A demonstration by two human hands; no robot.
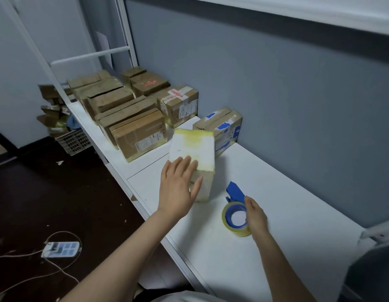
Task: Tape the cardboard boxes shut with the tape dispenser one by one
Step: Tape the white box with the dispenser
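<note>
A white box (194, 147) with yellowish tape on its edges stands on the white table (276, 214). My left hand (178, 188) lies flat on its near top corner, fingers straight and spread. Just right of it lies the blue tape dispenser (235, 214) with a roll of clear yellowish tape. My right hand (255, 216) grips the roll from its right side. Behind the white box sits a brown box (222, 127) with blue tape patches.
Several brown cardboard boxes (132, 114) are packed along the table's far left end, against the grey wall. A white metal frame (89, 55) rises behind them. On the dark floor lie a plastic crate (73, 141) and a power strip (60, 249) with cables.
</note>
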